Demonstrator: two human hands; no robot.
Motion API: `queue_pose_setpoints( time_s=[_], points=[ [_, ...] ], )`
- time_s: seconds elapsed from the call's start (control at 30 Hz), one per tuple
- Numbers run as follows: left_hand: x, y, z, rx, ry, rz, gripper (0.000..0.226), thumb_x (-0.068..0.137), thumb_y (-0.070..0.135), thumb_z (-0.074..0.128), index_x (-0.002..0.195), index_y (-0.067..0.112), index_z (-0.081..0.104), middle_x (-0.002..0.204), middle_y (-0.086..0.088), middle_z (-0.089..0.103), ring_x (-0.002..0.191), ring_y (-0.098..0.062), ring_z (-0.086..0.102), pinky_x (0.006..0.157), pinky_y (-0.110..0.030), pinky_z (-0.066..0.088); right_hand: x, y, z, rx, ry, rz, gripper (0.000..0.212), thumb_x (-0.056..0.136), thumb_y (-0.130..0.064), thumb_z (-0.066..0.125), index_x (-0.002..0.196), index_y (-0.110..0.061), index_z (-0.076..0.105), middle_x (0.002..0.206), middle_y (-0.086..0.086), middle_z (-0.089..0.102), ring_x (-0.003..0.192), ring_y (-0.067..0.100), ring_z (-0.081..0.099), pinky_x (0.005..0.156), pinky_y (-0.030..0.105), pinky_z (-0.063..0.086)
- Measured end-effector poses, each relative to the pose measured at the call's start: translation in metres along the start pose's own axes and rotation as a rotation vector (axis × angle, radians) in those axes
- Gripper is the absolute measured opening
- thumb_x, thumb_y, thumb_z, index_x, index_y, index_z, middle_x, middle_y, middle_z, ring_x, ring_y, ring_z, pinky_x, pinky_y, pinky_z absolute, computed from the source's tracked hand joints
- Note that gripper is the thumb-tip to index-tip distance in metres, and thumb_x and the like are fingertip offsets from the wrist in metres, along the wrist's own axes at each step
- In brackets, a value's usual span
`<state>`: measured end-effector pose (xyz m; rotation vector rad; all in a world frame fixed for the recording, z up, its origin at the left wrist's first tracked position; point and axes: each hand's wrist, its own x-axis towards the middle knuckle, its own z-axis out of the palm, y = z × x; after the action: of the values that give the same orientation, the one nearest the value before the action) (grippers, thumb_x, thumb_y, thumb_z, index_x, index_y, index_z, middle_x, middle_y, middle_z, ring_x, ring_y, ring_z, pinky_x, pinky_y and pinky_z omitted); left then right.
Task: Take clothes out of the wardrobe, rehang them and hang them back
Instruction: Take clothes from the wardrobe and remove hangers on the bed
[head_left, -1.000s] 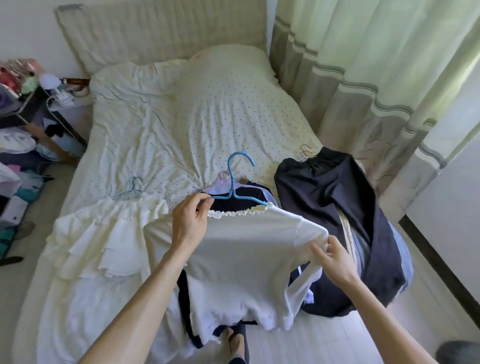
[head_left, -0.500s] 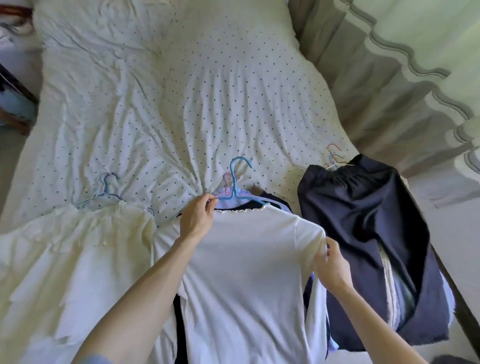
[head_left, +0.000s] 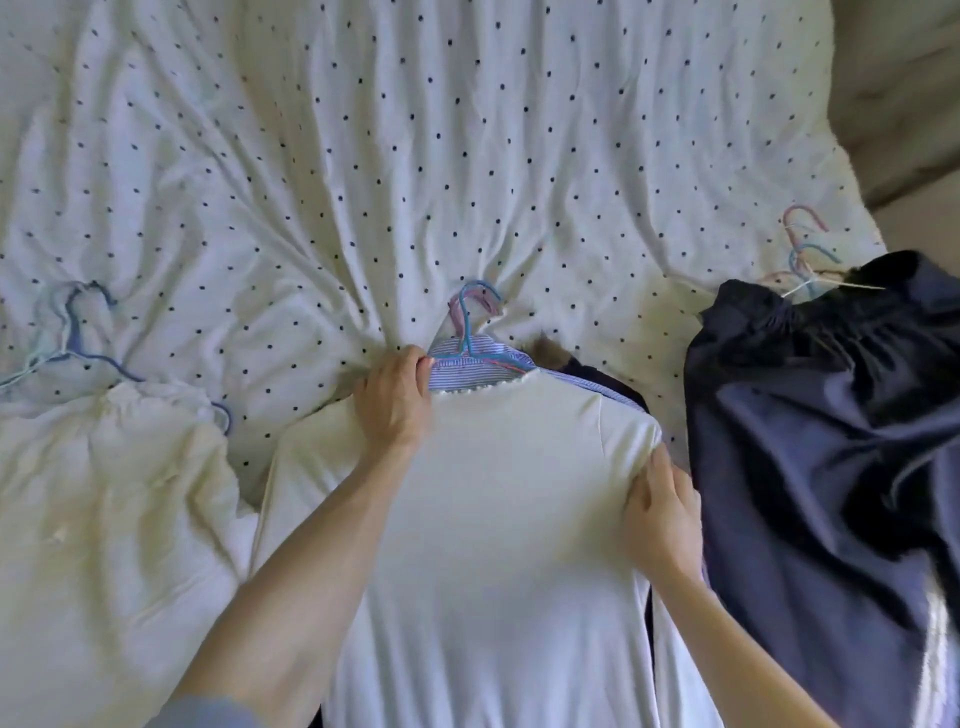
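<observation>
The white top (head_left: 493, 545) lies flat on the bed, stacked over other hung clothes, and both hands are on it. At its right sleeve the right grip (head_left: 662, 514) grasps the edge of the cloth, fingers curled on the seam. At the left end of its frilled neckline the left grip (head_left: 395, 400) is clenched on the collar. Just beyond the neckline a striped shirt (head_left: 483, 361) peeks out beneath, and the blue hanger (head_left: 470, 317) hook rises past it beside a pink one. This looks like the rehanging step: the top seems seated on its hanger and is being squared up. Next, I judge, the shoulders need smoothing, then the hook must be lifted without slipping the neckline off. Left of the top lies a cream ruffled garment (head_left: 104, 493); right of it, a navy garment (head_left: 831, 441). Beyond spreads the dotted sheet (head_left: 363, 156). No label, brand or writing can be read.
</observation>
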<state>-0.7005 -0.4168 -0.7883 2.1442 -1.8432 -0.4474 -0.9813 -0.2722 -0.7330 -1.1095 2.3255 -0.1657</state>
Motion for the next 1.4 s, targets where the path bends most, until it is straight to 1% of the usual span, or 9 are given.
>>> queue_pose_setpoints(
  time_s=[0.17, 0.33, 0.5, 0.67, 0.83, 1.0, 1.17, 1.3, 1.4],
  points=[
    [0.011, -0.013, 0.045, 0.008, 0.179, -0.023, 0.020, 0.097, 0.030, 0.059, 0.095, 0.012, 0.068, 0.083, -0.008, 0.072, 0.076, -0.036, 0.065, 0.070, -0.043, 0.044, 0.025, 0.008, 0.036, -0.018, 0.016, -0.008, 0.042, 0.103, -0.018, 0.037, 0.144, -0.013, 0.044, 0.146, 0.011, 0.045, 0.122, 0.035, 0.039, 0.107, 0.044, 0.031],
    [0.003, -0.009, 0.045, -0.067, -0.048, -0.216, 0.044, 0.097, 0.038, 0.052, 0.134, 0.014, 0.049, 0.117, -0.002, 0.069, 0.111, -0.031, 0.059, 0.096, -0.042, 0.034, 0.014, 0.017, 0.029, -0.034, -0.091, -0.047, 0.058, 0.104, -0.023, 0.037, 0.159, -0.020, 0.021, 0.157, 0.004, 0.036, 0.136, 0.031, 0.033, 0.113, 0.037, 0.023],
    [-0.011, -0.002, 0.020, 0.066, -0.189, -0.143, 0.036, 0.103, 0.033, 0.044, 0.129, 0.013, 0.057, 0.125, -0.011, 0.064, 0.117, -0.033, 0.052, 0.098, -0.043, 0.033, -0.036, 0.040, 0.008, -0.152, -0.206, -0.045, 0.068, 0.101, -0.037, 0.044, 0.159, -0.027, 0.011, 0.164, -0.001, 0.024, 0.143, 0.029, 0.027, 0.112, 0.042, 0.029],
    [-0.089, -0.016, -0.027, 0.117, -0.066, -0.059, 0.049, 0.094, 0.029, 0.061, 0.139, 0.012, 0.053, 0.145, -0.012, 0.050, 0.126, -0.034, 0.051, 0.103, -0.050, 0.038, -0.089, 0.071, -0.014, -0.211, -0.182, -0.103, 0.053, 0.090, -0.038, 0.053, 0.136, -0.024, 0.031, 0.133, 0.000, 0.043, 0.121, 0.034, 0.043, 0.096, 0.045, 0.041],
    [-0.257, -0.062, -0.077, 0.116, -0.058, -0.369, 0.058, 0.089, 0.027, 0.069, 0.142, 0.013, 0.050, 0.148, -0.019, 0.042, 0.128, -0.043, 0.046, 0.102, -0.055, 0.040, -0.150, 0.126, -0.019, -0.161, -0.182, 0.063, 0.072, 0.089, -0.050, 0.057, 0.149, -0.031, 0.023, 0.152, 0.006, 0.033, 0.137, 0.035, 0.034, 0.106, 0.052, 0.037],
    [-0.373, -0.113, -0.120, 0.095, -0.501, -0.790, 0.068, 0.096, 0.047, 0.054, 0.149, 0.024, 0.019, 0.129, -0.018, 0.051, 0.115, -0.039, 0.054, 0.086, -0.049, 0.049, -0.196, 0.166, -0.016, -0.119, -0.330, 0.076, 0.086, 0.092, -0.060, 0.053, 0.158, -0.039, 0.002, 0.167, 0.005, 0.009, 0.145, 0.040, 0.028, 0.113, 0.053, 0.031],
    [-0.382, -0.113, -0.129, 0.063, -0.359, -0.696, 0.034, 0.099, 0.023, 0.047, 0.130, 0.012, 0.042, 0.113, -0.018, 0.064, 0.097, -0.040, 0.062, 0.071, -0.041, 0.044, -0.208, 0.174, -0.016, -0.085, -0.374, 0.040, 0.081, 0.095, -0.055, 0.050, 0.157, -0.039, 0.001, 0.166, 0.005, 0.009, 0.142, 0.043, 0.031, 0.110, 0.054, 0.035],
    [-0.408, -0.069, -0.124, -0.181, -0.248, -0.628, 0.052, 0.096, 0.029, 0.048, 0.145, 0.023, 0.031, 0.125, -0.011, 0.063, 0.102, -0.037, 0.062, 0.076, -0.038, 0.046, -0.239, 0.184, -0.020, -0.082, -0.388, -0.006, 0.073, 0.095, -0.046, 0.053, 0.151, -0.042, 0.006, 0.162, 0.000, 0.012, 0.138, 0.039, 0.036, 0.103, 0.051, 0.039],
    [-0.433, -0.039, -0.119, -0.210, -0.449, -0.504, 0.072, 0.093, 0.027, 0.056, 0.154, 0.028, 0.018, 0.142, -0.011, 0.047, 0.121, -0.035, 0.054, 0.092, -0.040, 0.046, -0.260, 0.192, -0.026, -0.121, -0.458, -0.020, 0.076, 0.097, -0.047, 0.051, 0.157, -0.037, 0.006, 0.165, -0.005, 0.006, 0.147, 0.036, 0.025, 0.110, 0.049, 0.035]
  ],
)
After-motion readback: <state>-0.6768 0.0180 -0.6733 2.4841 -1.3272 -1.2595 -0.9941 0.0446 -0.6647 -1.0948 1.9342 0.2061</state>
